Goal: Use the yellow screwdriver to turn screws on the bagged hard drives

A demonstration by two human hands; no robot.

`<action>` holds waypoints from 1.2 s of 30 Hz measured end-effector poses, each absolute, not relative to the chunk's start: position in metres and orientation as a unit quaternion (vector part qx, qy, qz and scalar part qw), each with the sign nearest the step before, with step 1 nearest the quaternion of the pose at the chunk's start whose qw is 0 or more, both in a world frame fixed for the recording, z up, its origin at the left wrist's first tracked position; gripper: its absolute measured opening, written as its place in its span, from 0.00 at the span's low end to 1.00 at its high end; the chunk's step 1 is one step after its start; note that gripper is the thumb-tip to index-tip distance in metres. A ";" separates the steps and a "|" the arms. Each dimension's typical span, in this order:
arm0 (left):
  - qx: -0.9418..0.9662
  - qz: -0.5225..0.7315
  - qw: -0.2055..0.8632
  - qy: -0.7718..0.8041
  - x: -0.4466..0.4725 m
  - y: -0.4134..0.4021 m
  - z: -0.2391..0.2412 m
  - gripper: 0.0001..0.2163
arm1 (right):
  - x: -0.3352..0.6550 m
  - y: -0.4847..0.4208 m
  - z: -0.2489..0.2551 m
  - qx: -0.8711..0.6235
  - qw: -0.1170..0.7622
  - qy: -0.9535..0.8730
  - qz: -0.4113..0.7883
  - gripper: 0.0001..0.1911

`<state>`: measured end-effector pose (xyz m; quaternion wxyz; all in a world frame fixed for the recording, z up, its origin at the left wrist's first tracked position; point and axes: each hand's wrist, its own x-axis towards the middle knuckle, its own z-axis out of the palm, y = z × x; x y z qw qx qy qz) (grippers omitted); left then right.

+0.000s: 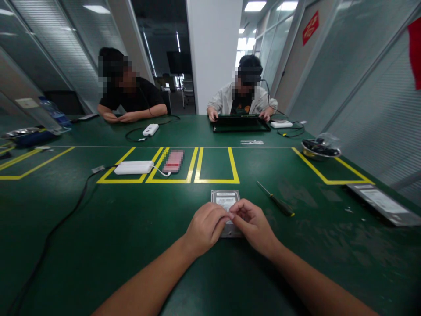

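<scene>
A grey hard disk drive point(225, 199) with a white label lies flat on the green table point(131, 228) in front of me. My left hand point(205, 228) rests on its near left part with fingers curled. My right hand point(253, 226) sits on its near right part, fingertips pinched together against the left hand's fingers over the drive. What the fingertips pinch is too small to make out. A screwdriver point(276, 200) with a dark handle lies just right of the drive, untouched.
Yellow taped boxes point(217, 180) mark the table beyond the drive. A white power bank point(133, 167) with cable lies left, a metal bowl point(320, 149) and a flat grey drive point(378, 199) right. Two people sit opposite, one at a dark tray point(240, 123).
</scene>
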<state>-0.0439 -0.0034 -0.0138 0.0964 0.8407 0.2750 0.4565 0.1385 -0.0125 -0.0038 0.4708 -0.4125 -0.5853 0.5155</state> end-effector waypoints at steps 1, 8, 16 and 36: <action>0.841 0.458 0.098 0.270 -0.044 -0.003 -0.014 0.06 | 0.138 -0.013 -0.004 -0.408 0.473 -0.576 0.527 0.13; 0.836 0.469 0.085 0.272 -0.044 -0.003 -0.015 0.06 | 0.138 -0.015 -0.005 -0.401 0.490 -0.521 0.572 0.15; 0.833 0.475 0.061 0.276 -0.044 -0.003 -0.013 0.06 | 0.138 -0.016 -0.005 -0.394 0.489 -0.493 0.602 0.15; 0.788 0.523 0.135 0.294 -0.038 -0.005 -0.011 0.04 | 0.138 -0.015 -0.010 -0.366 0.510 -0.463 0.626 0.16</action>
